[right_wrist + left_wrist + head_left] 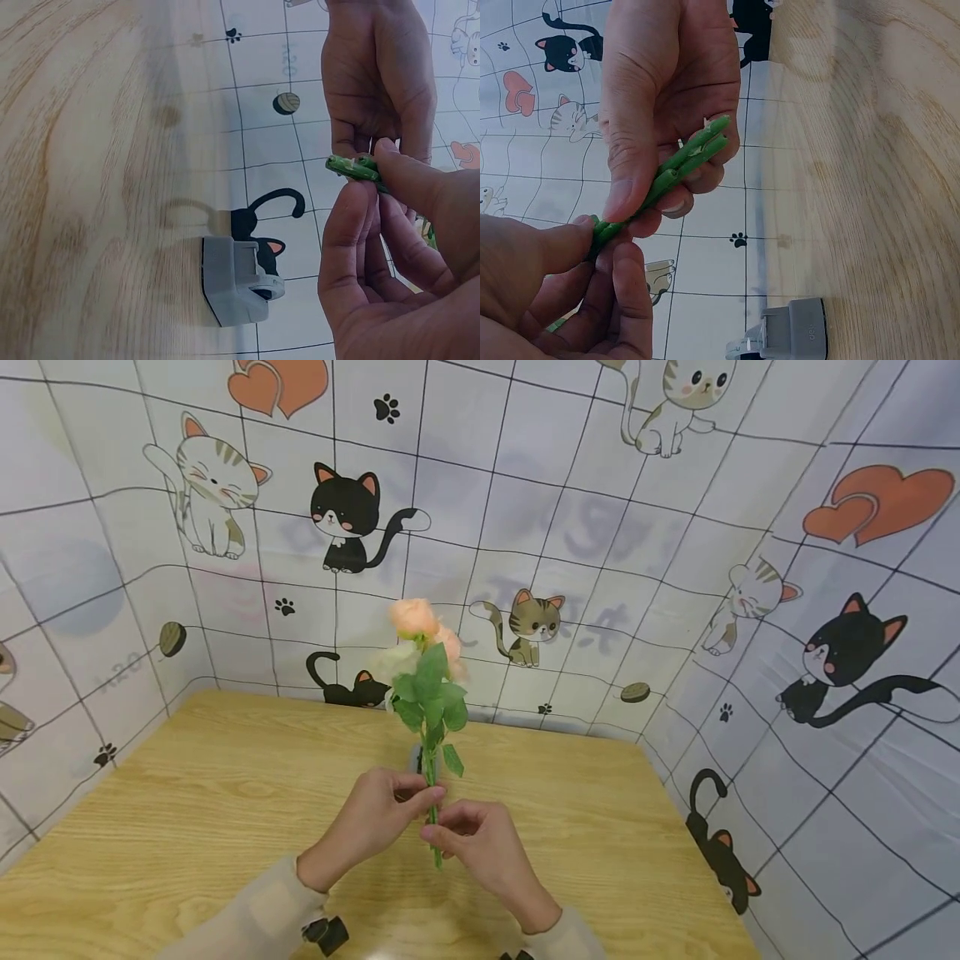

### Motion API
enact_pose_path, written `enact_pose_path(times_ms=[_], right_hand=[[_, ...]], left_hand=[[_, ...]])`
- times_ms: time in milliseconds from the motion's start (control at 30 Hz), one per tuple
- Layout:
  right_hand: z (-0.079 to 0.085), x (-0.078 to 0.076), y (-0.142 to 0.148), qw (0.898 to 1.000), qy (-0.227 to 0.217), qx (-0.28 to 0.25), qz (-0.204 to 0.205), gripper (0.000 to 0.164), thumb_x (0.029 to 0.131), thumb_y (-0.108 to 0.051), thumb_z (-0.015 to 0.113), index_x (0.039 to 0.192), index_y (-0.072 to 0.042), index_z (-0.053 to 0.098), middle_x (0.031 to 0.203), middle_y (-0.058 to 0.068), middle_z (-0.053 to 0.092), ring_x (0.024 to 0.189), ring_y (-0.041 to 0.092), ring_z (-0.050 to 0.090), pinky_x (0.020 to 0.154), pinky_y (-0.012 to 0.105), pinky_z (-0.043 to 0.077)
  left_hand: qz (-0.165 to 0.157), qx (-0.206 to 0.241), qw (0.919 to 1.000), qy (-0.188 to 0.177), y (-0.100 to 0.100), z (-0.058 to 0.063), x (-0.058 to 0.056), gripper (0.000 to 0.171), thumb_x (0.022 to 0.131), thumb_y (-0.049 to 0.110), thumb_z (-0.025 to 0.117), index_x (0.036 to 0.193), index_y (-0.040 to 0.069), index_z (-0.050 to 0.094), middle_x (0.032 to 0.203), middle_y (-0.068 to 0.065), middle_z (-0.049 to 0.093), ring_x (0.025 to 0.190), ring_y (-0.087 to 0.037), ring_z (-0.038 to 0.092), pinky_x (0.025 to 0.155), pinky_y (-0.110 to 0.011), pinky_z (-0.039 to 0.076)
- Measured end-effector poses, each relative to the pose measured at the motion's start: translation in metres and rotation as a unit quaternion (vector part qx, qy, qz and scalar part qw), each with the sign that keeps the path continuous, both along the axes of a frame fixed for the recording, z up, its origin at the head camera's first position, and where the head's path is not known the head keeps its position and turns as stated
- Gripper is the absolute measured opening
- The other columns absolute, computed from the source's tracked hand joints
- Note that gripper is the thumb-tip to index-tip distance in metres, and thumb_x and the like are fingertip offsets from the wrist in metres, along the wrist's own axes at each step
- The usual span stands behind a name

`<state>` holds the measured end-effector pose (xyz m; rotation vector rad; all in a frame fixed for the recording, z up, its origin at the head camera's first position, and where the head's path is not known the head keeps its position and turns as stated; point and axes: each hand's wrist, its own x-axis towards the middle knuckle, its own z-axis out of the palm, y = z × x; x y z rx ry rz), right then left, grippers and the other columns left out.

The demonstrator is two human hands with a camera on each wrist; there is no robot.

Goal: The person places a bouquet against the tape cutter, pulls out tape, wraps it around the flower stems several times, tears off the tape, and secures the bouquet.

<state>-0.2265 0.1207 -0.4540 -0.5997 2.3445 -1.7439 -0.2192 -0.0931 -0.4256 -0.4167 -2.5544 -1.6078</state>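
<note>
A small bunch of flowers stands nearly upright over the table, with peach and whitish blooms above green leaves. My left hand pinches its stems between thumb and fingers, just below the leaves. Lower down, my right hand grips the same stems near their cut ends. In the left wrist view several green stems lie side by side, the right thumb pressed along them. From the right wrist the cut ends poke out past the right thumb and fingertips.
Behind the stems, a grey tape dispenser sits on the wooden table, partly hidden in the head view. A white cloth with cat prints and a black grid hangs around the table's back and sides.
</note>
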Motion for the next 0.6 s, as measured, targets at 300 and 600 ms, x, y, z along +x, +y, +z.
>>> enact_pose_path(times_ms=[300, 600], right_hand=[[0.005, 0.002, 0.004, 1.000, -0.007, 0.012, -0.015, 0.018, 0.105, -0.021, 0.091, 0.109, -0.004, 0.091, 0.102, 0.013, 0.090, 0.078, 0.007, 0.079, 0.076, 0.026, 0.068], [0.003, 0.001, 0.023, 0.999, -0.006, 0.028, -0.027, 0.020, 0.107, -0.025, 0.088, 0.113, -0.006, 0.092, 0.107, 0.019, 0.089, 0.085, 0.012, 0.082, 0.080, 0.032, 0.070]], left_hand=[[-0.009, -0.017, 0.9994, 0.029, 0.002, -0.006, -0.005, 0.022, 0.114, 0.032, 0.079, 0.099, 0.019, 0.090, 0.098, 0.003, 0.088, 0.092, -0.012, 0.082, 0.076, -0.029, 0.064], [-0.024, -0.037, 0.9982, 0.041, -0.005, -0.009, -0.005, 0.018, 0.113, 0.029, 0.080, 0.119, 0.015, 0.091, 0.111, 0.000, 0.090, 0.093, -0.009, 0.080, 0.074, -0.027, 0.062]])
